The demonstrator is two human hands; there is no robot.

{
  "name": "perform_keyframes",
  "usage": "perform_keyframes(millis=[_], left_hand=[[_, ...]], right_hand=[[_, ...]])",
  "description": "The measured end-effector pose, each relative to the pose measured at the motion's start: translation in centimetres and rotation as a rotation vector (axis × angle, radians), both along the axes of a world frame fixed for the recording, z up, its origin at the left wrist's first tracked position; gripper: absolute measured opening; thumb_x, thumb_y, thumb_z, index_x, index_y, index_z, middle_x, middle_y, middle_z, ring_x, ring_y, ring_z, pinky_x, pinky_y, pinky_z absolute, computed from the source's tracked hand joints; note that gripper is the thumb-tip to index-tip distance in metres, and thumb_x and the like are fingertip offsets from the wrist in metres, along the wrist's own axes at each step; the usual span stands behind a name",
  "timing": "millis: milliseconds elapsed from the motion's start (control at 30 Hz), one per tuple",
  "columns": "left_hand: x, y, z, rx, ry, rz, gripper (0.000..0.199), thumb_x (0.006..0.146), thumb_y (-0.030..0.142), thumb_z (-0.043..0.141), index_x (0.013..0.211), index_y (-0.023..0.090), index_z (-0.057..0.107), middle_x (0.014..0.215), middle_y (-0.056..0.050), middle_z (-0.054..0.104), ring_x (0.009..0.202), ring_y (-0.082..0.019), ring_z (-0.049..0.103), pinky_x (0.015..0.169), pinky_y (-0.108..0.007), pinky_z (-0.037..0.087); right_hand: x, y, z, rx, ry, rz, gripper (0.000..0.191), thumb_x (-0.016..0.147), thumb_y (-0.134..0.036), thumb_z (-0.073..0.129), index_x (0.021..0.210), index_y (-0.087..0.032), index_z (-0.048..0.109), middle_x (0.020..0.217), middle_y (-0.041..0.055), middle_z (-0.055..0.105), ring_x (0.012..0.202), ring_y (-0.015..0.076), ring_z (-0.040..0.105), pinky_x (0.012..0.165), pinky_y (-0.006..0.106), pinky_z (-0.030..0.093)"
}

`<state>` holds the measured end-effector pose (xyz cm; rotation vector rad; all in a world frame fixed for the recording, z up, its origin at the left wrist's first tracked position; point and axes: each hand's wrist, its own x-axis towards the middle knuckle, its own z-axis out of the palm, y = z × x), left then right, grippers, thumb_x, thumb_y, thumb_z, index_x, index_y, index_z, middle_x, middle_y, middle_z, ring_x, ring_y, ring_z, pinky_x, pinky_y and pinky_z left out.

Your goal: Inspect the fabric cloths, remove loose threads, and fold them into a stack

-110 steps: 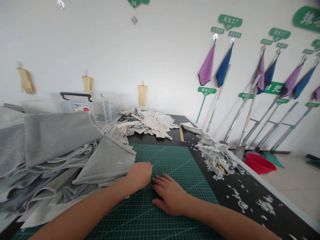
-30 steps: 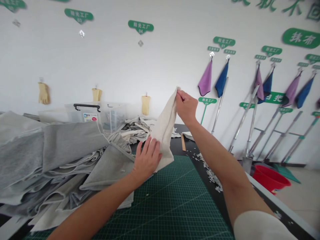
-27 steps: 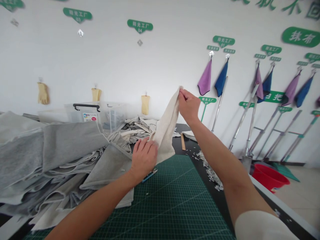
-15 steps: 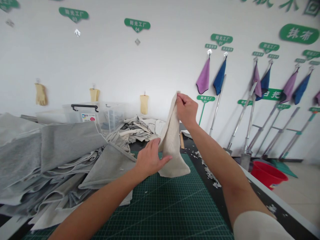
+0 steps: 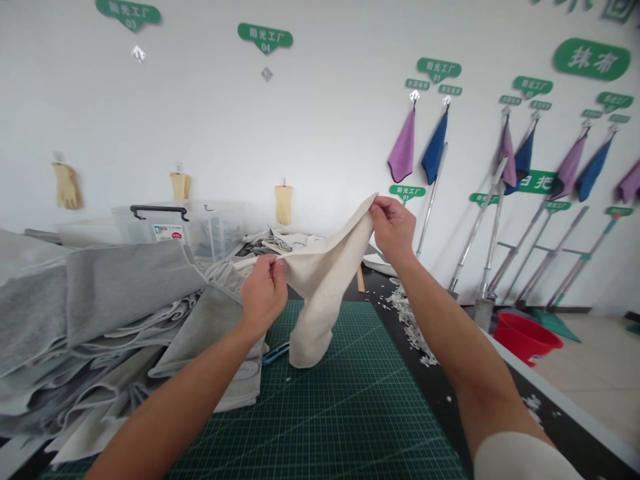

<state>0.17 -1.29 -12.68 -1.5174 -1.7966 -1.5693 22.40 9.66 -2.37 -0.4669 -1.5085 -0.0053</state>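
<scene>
Cloth: a cream fabric piece [image 5: 315, 300], light, soft and limp (it sags in a loop between both grips).
Left grip [image 5: 263, 293]: pinched narrow on one edge.
Right grip [image 5: 393, 230]: pinched on the upper corner.
Best hold: edges and corners.
Below the grips: a green cutting mat [image 5: 350, 427].

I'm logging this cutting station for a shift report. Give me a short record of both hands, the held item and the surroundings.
left hand: pinches the off-white fabric piece at its upper edge
right hand: pinches its upper corner
fabric: held up, lower part drooping over the green cutting mat
beside mat: stacked grey fabric pieces, blue-handled tool
right: white scraps on black table
floor: red bucket
</scene>
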Motion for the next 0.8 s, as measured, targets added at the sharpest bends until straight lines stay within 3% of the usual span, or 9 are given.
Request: perform_keyframes(millis=[267, 400, 500, 633, 800], left_hand=[[-1.3, -0.1, 3.8, 0.214, 0.038, -0.002, 0.028, 0.089, 0.041, 0.041, 0.090, 0.018, 0.056, 0.078, -0.002, 0.063, 0.073, -0.016, 0.058, 0.066, -0.025, 0.040], [-1.0, -0.6, 6.0, 0.260, 0.085, -0.012, 0.027, 0.088, 0.041, 0.042, 0.089, 0.018, 0.057, 0.078, -0.002, 0.063, 0.074, -0.015, 0.058, 0.069, -0.026, 0.042], [-0.8, -0.7, 7.7, 0.182, 0.137, 0.008, 0.027, 0.086, 0.042, 0.044, 0.089, 0.020, 0.059, 0.079, -0.003, 0.064, 0.076, -0.018, 0.058, 0.070, -0.029, 0.043], [-1.1, -0.1, 10.3, 0.050, 0.204, -0.003, 0.023, 0.081, 0.040, 0.050, 0.081, 0.020, 0.063, 0.075, -0.005, 0.064, 0.072, -0.021, 0.057, 0.069, -0.033, 0.043], [-2.0, 0.6, 13.2, -0.245, 0.172, -0.233, 0.021, 0.069, 0.038, 0.060, 0.070, 0.018, 0.066, 0.064, -0.004, 0.062, 0.059, -0.017, 0.054, 0.056, -0.029, 0.042]], right_hand=[[3.6, 0.1, 0.5, -0.013, 0.055, 0.099, 0.031, 0.078, -0.030, 0.056, 0.109, -0.023, 0.055, 0.084, -0.0002, 0.060, 0.072, 0.0125, 0.057, 0.064, 0.027, 0.047], [4.2, -1.1, 0.9, -0.158, -0.035, 0.051, 0.025, 0.073, -0.022, 0.051, 0.095, -0.020, 0.063, 0.072, -0.0011, 0.058, 0.060, 0.0116, 0.052, 0.054, 0.026, 0.042], [4.0, -1.9, 1.2, -0.279, -0.072, 0.001, 0.016, 0.067, -0.017, 0.047, 0.072, -0.017, 0.063, 0.053, -0.0035, 0.047, 0.047, 0.0096, 0.041, 0.046, 0.023, 0.033], [3.6, -2.0, 2.1, -0.343, -0.023, -0.018, 0.010, 0.062, -0.015, 0.042, 0.056, -0.018, 0.050, 0.046, -0.0046, 0.035, 0.041, 0.0081, 0.031, 0.040, 0.022, 0.022], [4.0, -1.2, 3.1, -0.464, -0.017, 0.047, 0.008, 0.057, -0.015, 0.042, 0.052, -0.019, 0.044, 0.044, -0.0046, 0.033, 0.040, 0.0081, 0.030, 0.039, 0.022, 0.018]])
